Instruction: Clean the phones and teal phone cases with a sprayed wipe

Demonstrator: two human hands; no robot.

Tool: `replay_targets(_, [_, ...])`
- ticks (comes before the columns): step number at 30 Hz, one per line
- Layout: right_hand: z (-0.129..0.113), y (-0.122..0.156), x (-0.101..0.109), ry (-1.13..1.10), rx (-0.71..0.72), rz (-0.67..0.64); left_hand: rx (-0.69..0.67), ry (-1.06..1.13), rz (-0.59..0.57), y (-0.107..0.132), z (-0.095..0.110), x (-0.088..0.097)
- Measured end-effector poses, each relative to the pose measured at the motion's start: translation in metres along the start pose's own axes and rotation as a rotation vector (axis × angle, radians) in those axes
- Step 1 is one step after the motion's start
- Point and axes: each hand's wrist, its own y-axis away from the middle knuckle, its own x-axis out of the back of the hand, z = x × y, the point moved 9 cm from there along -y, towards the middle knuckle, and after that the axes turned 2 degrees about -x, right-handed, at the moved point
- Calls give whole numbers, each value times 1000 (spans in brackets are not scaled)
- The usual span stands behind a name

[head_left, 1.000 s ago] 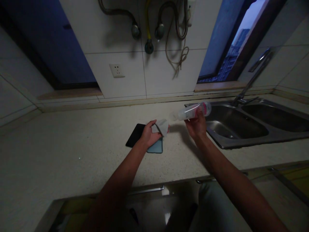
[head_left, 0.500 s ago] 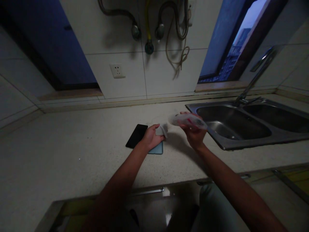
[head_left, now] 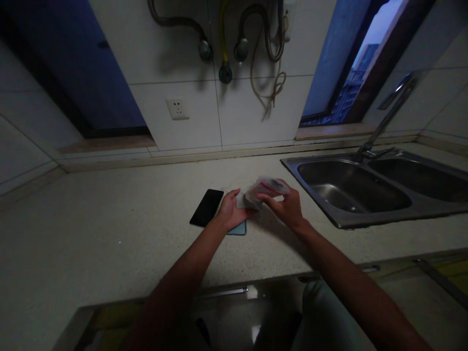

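Observation:
My right hand [head_left: 287, 209] is closed round a small clear plastic bottle [head_left: 268, 187] with a pink label, tipped nozzle-down to the left. Its nozzle meets a small white cloth [head_left: 242, 200] pinched in my left hand [head_left: 228, 210]. Both hands hover just above the pale speckled counter [head_left: 109, 219]. Under my left hand lies a light blue phone [head_left: 239, 227], mostly hidden. A black phone [head_left: 206, 207] lies face up just left of it.
A steel double sink [head_left: 365, 187] with a tall tap [head_left: 387, 114] is set into the counter at the right. Hoses and valves [head_left: 234, 48] hang on the tiled wall above, beside a socket [head_left: 177, 108]. Dark windows stand at both sides.
My right hand has lowered the bottle from a raised, near-level pose and tipped it down to the left, bringing its nozzle onto the cloth in my left hand.

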Motion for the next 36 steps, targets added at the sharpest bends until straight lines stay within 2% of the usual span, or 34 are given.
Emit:
replay_targets(3, [-1, -1, -1, 12, 1, -6, -18, 2, -5, 0, 2, 1])
replay_targets(8, [5, 5, 17, -72, -3, 171, -21, -13, -18, 1, 2, -2])
replay_targets(10, [6, 4, 14, -22, -4, 151, -13, -10, -7, 2, 1, -3])
replay_targets(14, [6, 0, 0, 69, 6, 20, -16, 8, 11, 3, -2, -4])
replay_targets(19, [6, 1, 3, 9, 1, 35, -31, -1, 4, 4, 0, -6])
replay_targets(22, [-4, 2, -8, 25, 106, -73, -26, -5, 7, 5, 1, -6])
replay_targets(26, [-20, 13, -38, 144, 382, -338, -24, 29, 7, 7, 1, -8])
replay_targets(29, [-21, 19, -47, 159, 440, -432, -12, 29, -10, 8, -1, -10])
replay_targets(32, [-17, 16, -40, 182, 357, -390, -8, 22, -14, 8, -1, -11])
replay_targets(36, [-12, 12, -22, 159, 261, -235, -30, 63, -40, 6, -1, -14])
